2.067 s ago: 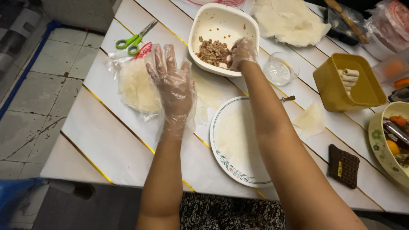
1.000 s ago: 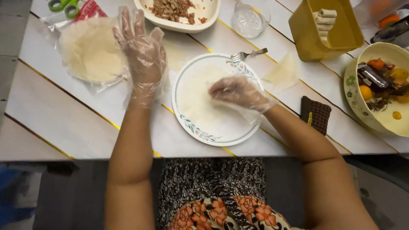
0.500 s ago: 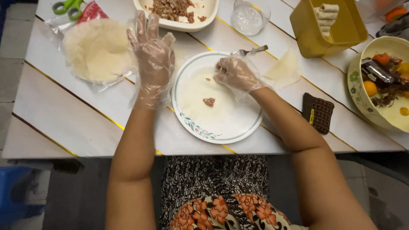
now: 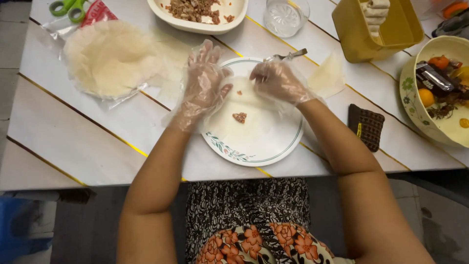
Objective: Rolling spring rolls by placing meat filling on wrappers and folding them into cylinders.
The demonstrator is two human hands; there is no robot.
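Note:
A white plate (image 4: 254, 155) with a leafy rim lies on the table before me, and a thin pale wrapper (image 4: 246, 132) is spread on it. A small lump of minced filling (image 4: 239, 117) sits on the wrapper. Both hands wear clear plastic gloves. My left hand (image 4: 205, 85) rests with spread fingers on the wrapper's left side. My right hand (image 4: 277, 80) hovers over the plate's far edge with curled fingers, beside a metal spoon handle (image 4: 292, 54); whether it pinches the wrapper I cannot tell.
A stack of round wrappers (image 4: 110, 58) lies on plastic at the left, green scissors (image 4: 68, 10) beyond it. A white bowl of mince (image 4: 195, 12), a glass (image 4: 286, 17), a yellow tub (image 4: 376, 29) holding rolls, a bowl of scraps (image 4: 439, 98) and a dark cloth (image 4: 366, 127) stand around.
My right hand set a bit of filling on the wrapper and drew back to the plate's far edge. My left hand moved right from the table onto the wrapper.

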